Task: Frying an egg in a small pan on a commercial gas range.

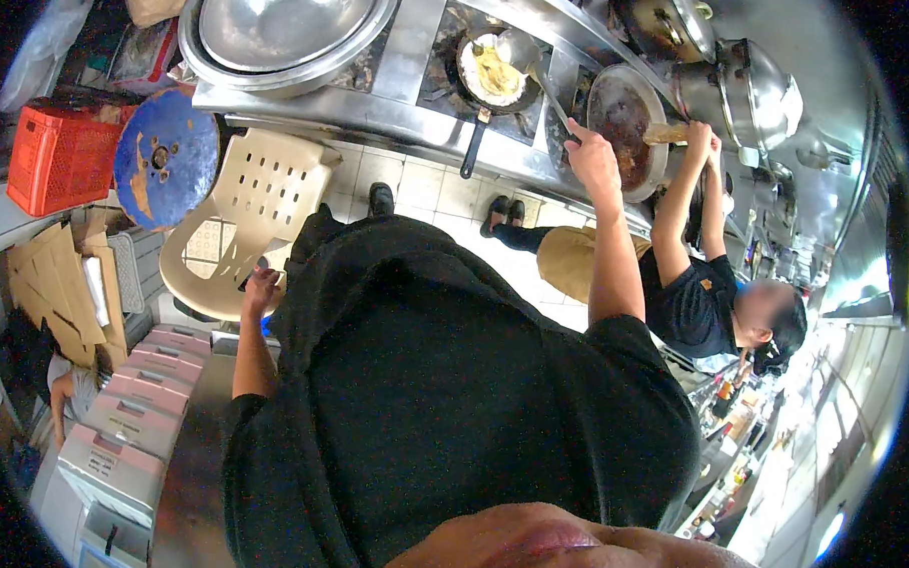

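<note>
My right hand [594, 159] grips the long handle of a metal ladle [519, 50]. The ladle's bowl hangs over the right side of a black frying pan [467, 144]. Inside the pan, a yellow and white egg mixture [498, 78] spreads across the base. This pan sits on a stove burner with its handle pointing towards me. Low at my left side, by a beige plastic chair [266, 166], my left hand [261, 291] is closed around a small dark object [254, 270]. Its kind is unclear.
A co-worker [684, 298] stands to my right, both hands at a wide pan of dark liquid [625, 128]. Large metal bowls [288, 27] stand on the stove's left. A blue round stool top [166, 157], a red crate [63, 159] and stacked boxes [111, 461] are on my left.
</note>
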### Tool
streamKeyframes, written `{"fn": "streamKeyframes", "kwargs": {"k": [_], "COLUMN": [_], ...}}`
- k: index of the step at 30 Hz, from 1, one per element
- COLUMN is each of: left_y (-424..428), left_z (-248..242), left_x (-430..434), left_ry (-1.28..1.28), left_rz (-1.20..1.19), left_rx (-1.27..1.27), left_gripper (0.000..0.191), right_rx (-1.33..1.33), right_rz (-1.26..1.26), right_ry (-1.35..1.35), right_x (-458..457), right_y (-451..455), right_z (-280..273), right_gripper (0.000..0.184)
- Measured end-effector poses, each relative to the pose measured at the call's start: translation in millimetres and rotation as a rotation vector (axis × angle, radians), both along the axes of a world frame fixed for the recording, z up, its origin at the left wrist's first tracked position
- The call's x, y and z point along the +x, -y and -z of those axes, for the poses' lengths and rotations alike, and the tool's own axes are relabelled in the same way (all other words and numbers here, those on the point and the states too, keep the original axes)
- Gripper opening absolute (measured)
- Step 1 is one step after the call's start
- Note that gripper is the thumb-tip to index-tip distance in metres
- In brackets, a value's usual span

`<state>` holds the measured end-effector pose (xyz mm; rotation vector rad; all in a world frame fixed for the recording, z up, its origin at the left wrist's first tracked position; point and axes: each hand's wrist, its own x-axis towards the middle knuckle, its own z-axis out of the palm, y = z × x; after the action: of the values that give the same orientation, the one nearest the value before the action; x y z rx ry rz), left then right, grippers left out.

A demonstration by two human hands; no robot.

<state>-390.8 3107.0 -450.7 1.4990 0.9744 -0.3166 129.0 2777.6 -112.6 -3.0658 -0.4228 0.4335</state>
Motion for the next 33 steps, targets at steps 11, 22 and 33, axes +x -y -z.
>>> {"fn": "streamKeyframes", "kwargs": {"k": [11,22,33], "left_y": [1,1,-4], "left_z": [20,27,-22], "left_x": [-16,-3,21], "left_ry": [0.216,0.031,-0.015], "left_rz": [0.232,-0.24,-0.069], "left_rx": [0.275,-0.253,0.003], "left_gripper": [0.022,0.035,0.035], "right_rx": [0.052,0.104,-0.117], "right_rz": [0.016,-0.001,-0.091], "right_ry": [0.028,0.131,0.334], "right_x": [-15,-12,22], "right_y": [9,42,36], "right_z": [-2,3,18], "right_gripper": [0.044,0.045,0.044]}}
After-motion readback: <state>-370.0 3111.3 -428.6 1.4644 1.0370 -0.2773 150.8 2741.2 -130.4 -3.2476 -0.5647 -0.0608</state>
